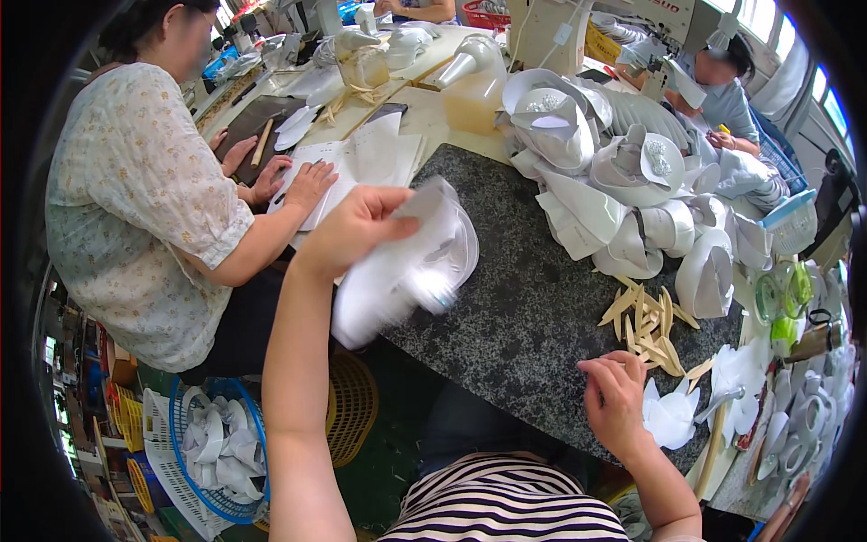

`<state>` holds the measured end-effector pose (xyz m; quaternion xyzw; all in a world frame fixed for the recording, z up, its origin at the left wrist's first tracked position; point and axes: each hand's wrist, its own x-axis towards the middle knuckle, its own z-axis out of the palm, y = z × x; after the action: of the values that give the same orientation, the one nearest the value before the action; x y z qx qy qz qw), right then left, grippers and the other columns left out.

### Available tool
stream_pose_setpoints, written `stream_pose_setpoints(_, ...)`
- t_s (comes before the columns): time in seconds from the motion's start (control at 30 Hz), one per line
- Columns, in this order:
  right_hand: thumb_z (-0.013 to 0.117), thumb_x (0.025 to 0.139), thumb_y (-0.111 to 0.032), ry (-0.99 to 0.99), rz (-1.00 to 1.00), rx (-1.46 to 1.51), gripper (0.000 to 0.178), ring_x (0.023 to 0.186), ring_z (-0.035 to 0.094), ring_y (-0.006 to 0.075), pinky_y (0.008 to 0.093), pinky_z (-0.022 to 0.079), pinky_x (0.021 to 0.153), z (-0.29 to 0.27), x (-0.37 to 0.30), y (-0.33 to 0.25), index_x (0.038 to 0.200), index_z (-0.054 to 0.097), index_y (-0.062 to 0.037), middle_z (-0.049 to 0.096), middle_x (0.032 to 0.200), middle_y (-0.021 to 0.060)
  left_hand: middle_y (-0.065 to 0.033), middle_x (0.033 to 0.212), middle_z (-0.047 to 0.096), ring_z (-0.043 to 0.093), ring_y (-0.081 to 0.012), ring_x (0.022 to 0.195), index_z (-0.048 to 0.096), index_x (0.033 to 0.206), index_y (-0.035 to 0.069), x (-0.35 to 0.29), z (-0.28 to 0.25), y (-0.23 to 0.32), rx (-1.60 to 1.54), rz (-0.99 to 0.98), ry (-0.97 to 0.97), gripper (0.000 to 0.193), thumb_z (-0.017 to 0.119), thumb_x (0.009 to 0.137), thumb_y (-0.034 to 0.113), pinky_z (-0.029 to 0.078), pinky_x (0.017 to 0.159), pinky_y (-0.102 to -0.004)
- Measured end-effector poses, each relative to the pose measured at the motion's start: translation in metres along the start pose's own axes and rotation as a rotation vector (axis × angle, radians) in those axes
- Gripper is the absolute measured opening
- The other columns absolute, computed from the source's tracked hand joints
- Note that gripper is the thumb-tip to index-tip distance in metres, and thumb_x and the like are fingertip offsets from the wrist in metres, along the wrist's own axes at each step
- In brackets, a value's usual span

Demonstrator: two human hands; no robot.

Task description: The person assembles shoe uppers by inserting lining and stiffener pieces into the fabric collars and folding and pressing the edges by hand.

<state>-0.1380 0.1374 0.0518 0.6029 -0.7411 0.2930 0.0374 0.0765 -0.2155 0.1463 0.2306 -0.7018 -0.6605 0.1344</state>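
Note:
In my left hand (357,230) is a white, curved shoe-upper piece (384,285), pinched between thumb and fingers above the left edge of the dark speckled tabletop (506,298). The piece is smeared by motion, so its lower outline is unclear. My right hand (619,406) hovers over the table's near right part, fingers curled in with thumb and forefinger close together; whether anything small is between them I cannot make out. Just beyond it lies a heap of pale tan, pointed strips (650,330). White flat cut pieces (670,415) lie beside that hand.
Stacked white shoe uppers (623,172) cover the far right of the table. A glue-coloured plastic container (474,99) stands at the back. A person (153,181) on my left leans on papers (361,163). Baskets (217,452) with white pieces sit below left. Another person works at far right.

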Motion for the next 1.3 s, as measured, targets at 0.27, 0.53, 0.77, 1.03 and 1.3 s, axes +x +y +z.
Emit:
stream_pose_setpoints(0.27,0.069,0.076,0.003,-0.137,-0.026,0.144,0.032,0.103,0.059,0.0295,0.0445,0.043,0.091,0.017,0.002,-0.009,0.106,0.07,-0.0077,0.07,0.098,0.0061,-0.0094,0.088,0.072,0.06,-0.0089,0.051,0.063,0.122,-0.005,0.025,-0.015,-0.039,-0.524,-0.043,-0.263,0.03,0.064,0.094,0.005,0.044,0.042,-0.021)
stream_pose_setpoints(0.53,0.07,0.076,0.004,-0.185,-0.04,0.197,0.031,0.102,0.059,0.0304,0.0423,0.047,0.089,0.017,-0.004,-0.002,0.105,0.07,-0.0059,0.069,0.097,0.007,-0.018,0.143,0.051,0.065,-0.0245,0.106,0.059,0.141,0.011,0.024,-0.025,-0.026,0.758,0.225,0.006,0.049,0.063,0.092,0.002,0.053,0.095,-0.0371)
stream_pose_setpoints(0.77,0.071,0.076,0.002,-0.239,-0.08,0.251,0.031,0.097,0.06,0.0299,0.0408,0.05,0.087,0.011,-0.004,-0.002,0.106,0.07,-0.0057,0.068,0.092,0.0082,-0.0218,0.149,0.031,0.045,-0.0415,0.123,0.048,0.152,0.033,0.042,-0.005,-0.098,0.985,0.066,0.597,0.096,0.09,0.066,0.023,0.041,0.107,-0.0524)
stream_pose_setpoints(1.03,0.072,0.077,-0.002,-0.283,-0.071,0.295,0.033,0.098,0.061,0.0294,0.0398,0.053,0.084,0.0,-0.014,0.007,0.11,0.068,-0.0049,0.067,0.089,0.0084,-0.0167,0.154,0.034,0.036,-0.0436,0.138,0.062,0.139,0.031,0.099,-0.014,-0.11,1.242,0.306,0.722,0.083,0.09,0.063,0.014,0.037,0.114,-0.0519)
stream_pose_setpoints(1.3,0.072,0.079,-0.004,-0.288,-0.087,0.397,0.034,0.1,0.061,0.029,0.0391,0.052,0.086,-0.037,-0.009,0.027,0.113,0.068,-0.0027,0.066,0.086,0.0082,-0.0152,0.105,0.076,0.072,-0.0257,0.1,0.069,0.121,0.004,0.104,-0.037,-0.098,0.917,0.006,0.439,0.053,0.076,0.07,-0.006,0.054,0.091,-0.0366)
